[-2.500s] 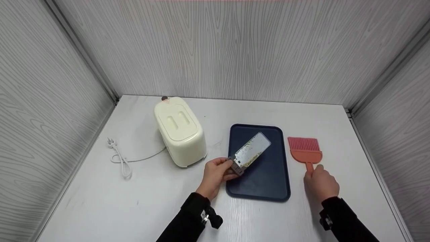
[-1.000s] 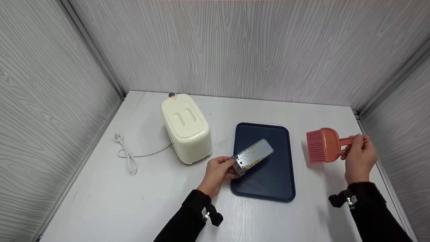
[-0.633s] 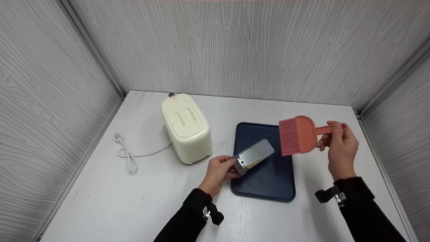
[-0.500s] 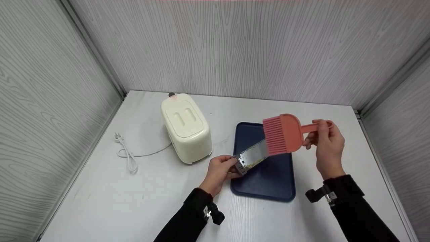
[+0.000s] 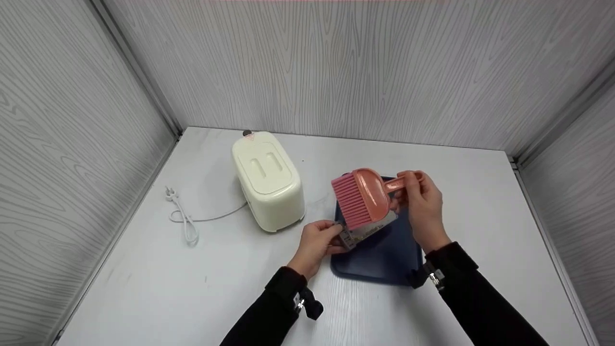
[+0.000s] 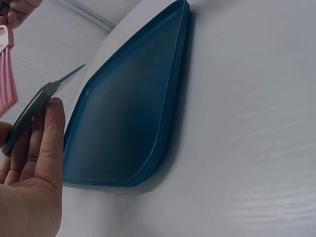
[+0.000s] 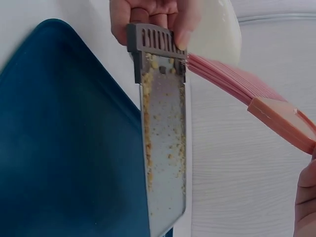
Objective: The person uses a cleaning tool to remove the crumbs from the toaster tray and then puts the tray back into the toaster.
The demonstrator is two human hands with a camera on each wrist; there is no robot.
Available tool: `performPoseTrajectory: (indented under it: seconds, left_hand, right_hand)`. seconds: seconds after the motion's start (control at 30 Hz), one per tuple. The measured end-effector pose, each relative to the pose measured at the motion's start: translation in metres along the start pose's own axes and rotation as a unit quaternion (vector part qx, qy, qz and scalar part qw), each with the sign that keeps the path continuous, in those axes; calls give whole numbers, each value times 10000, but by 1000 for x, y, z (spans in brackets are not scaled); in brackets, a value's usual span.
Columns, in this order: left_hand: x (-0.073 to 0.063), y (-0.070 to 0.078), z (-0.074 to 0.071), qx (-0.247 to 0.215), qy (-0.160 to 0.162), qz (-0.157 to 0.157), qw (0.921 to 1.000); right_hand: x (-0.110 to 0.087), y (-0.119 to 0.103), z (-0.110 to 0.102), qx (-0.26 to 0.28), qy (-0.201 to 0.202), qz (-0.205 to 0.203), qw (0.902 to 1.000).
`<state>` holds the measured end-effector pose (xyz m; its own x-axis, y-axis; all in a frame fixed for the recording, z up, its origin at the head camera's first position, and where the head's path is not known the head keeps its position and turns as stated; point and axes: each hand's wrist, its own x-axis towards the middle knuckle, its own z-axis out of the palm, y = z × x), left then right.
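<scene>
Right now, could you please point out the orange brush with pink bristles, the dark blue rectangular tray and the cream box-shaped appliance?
Brush [image 5: 374, 194]: head view, on its broad orange part.
Tray [image 5: 378, 262]: head view, bare floor near its front rim.
Appliance [image 5: 268, 180]: head view, on its flat top.

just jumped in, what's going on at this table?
A person's left hand holds a flat plate by its slatted end, raised over a blue tray. Yellowish crumb-like bits are scattered on it. The right hand holds a coral brush by the handle, bristles near that slatted end; contact is hard to confirm. A cream appliance stands to the left, its plug lying loose on the table.
</scene>
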<state>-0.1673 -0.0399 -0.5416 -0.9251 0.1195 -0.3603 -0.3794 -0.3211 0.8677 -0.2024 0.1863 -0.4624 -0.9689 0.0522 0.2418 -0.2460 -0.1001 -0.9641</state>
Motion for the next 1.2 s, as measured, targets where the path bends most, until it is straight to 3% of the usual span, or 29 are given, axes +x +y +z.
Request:
performPoseTrajectory:
  seconds: [0.37, 0.6, 0.8, 1.2]
  left_hand:
    - [1, 2, 1, 157, 12, -23, 9999]
    - [1, 1, 0, 196, -83, 21, 9998]
    - [-1, 1, -1, 222, -118, 86, 9996]
    - [-2, 4, 1, 355, -162, 114, 9992]
  right_hand:
    - [0, 11, 5, -308, -316, 28, 9990]
    - [2, 16, 7, -931, -762, 181, 9926]
    - [9, 22, 5, -1499, -835, 233, 9849]
    - [10, 4, 9, -1459, -860, 87, 9855]
